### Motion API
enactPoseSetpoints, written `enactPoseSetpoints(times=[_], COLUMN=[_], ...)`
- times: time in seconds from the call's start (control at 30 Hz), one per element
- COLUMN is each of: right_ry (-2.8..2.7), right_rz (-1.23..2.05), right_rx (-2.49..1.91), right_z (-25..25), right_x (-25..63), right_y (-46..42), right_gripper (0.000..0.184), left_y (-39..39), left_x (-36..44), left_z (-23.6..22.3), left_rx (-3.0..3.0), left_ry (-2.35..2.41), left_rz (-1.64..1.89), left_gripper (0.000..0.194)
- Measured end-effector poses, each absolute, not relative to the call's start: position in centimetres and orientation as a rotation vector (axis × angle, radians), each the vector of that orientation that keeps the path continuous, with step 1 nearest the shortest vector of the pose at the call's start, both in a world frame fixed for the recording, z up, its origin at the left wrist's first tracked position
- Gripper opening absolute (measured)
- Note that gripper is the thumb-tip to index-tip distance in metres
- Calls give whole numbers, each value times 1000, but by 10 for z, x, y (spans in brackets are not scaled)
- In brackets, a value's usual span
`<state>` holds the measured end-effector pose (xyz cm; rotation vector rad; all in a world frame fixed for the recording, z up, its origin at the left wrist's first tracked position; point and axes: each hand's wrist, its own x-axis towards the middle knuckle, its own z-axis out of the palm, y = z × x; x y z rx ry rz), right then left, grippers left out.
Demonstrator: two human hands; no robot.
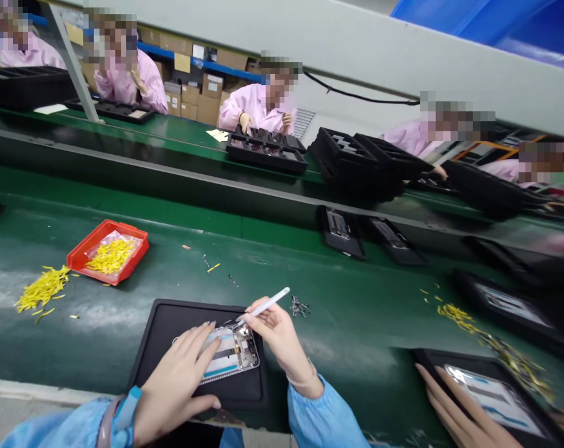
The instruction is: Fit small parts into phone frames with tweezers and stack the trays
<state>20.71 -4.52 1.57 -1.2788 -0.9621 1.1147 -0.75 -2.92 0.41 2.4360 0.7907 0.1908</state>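
Note:
A phone housing (pixel 226 359) with exposed inner parts and blue strips lies on a black tray (pixel 158 339). My left hand (pixel 182 376) rests across its left part with fingers stretched out and covers some of it. Between the pinched fingers of my right hand (pixel 273 330) is a slim white pen-shaped tool (pixel 275 301). It slants down to the upper edge of the housing, near the bare circuit parts. My right fingers partly hide its lower end, so I cannot tell if it touches. Small dark scraps (pixel 299 306) lie just beyond my right hand.
At the left, a red bin (pixel 135 256) holds yellow strips, with a loose yellow pile (pixel 43 289) beside it. A co-worker's hand (pixel 464 404) touches another tray (pixel 426 358) at the right. More trays (pixel 340 231) stand farther back; people in pink sit across the belt.

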Motion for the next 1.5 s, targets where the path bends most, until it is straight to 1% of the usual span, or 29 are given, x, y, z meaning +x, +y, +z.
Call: enactPoseSetpoints(times=[0.07, 0.13, 0.27, 0.33, 0.37, 0.4, 0.53, 0.6, 0.7, 0.8, 0.93, 1.03, 1.13, 1.27, 1.5], right_ry=[-929, -929, -988, -1049, -1083, -1115, -1216, -1245, -1264, -1291, -1372, -1430, -1437, -1409, -1434], right_rz=[1167, 1167, 1133, 1127, 1122, 1110, 1006, 956, 913, 871, 809, 743, 679, 686, 628], right_rx=[-1273, -1284, -1300, -1305, -1309, -1314, -1351, -1368, -1370, -1368, -1366, -1349, -1333, -1311, -1308], right_z=[3, -6, -12, -11, -11, -10, -10, -11, -11, -11, -9, -10, -13, -17, -17], right_x=[209, 209, 205, 202, 200, 198, 192, 191, 189, 187, 185, 185, 184, 182, 180], right_y=[-43, -43, -49, -53, -54, -55, -55, -54, -55, -57, -59, -61, -64, -66, -67], right_gripper=[33, 35, 33, 30, 28, 27, 20, 17, 13, 10, 8, 6, 7, 7, 8], left_y=[-30, -26, -10, -3, 0, 2, 10, 13, 15, 15, 12, 9, 7, 7, 5], left_x=[-8, -12, -30, -35, -36, -36, -23, -16, -10, -7, -6, -6, -5, -5, -2], left_z=[1, 1, 13, 21, 24, 26, 25, 21, 16, 12, 7, 4, 2, 0, 3], left_rx=[2473, 2491, 2477, 2456, 2443, 2428, 2422, 2458, 2524, 2638, 2820, 2909, 2959, 3004, 3030], left_ry=[800, 754, 620, 623, 630, 638, 717, 717, 657, 598, 524, 506, 494, 504, 491], left_rz=[113, 47, -61, -41, -10, 29, 172, 223, 304, 353, 315, 248, 205, 230, 225], left_gripper=[66, 62, 67, 69, 66, 61, 29, 20, 15, 12, 10, 14, 19, 20, 16])
